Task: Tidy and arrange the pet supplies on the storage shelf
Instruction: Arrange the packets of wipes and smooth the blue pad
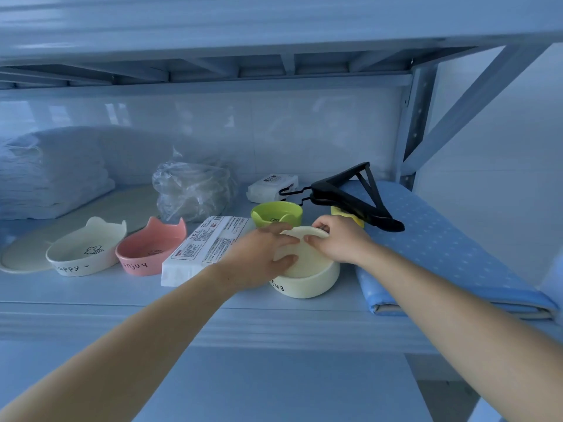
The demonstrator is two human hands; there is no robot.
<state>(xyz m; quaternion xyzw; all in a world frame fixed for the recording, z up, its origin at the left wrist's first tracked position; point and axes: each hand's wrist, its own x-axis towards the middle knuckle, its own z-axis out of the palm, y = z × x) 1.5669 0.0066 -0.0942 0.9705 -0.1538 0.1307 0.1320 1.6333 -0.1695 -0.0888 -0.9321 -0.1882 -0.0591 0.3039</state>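
Both my hands grip a cream bowl, held tilted inside or over a second cream bowl that stands on the shelf. My left hand holds its left side; my right hand pinches its upper right rim. A green bowl stands just behind. Left of my hands lies a white wrapped pack, then a pink cat-ear bowl and a white cat-ear bowl.
Black hangers lie on a folded blue dotted cloth at the right, over a yellow item. A wipes pack, a clear plastic bag, stacked white pads and a flat beige mat fill the back and left.
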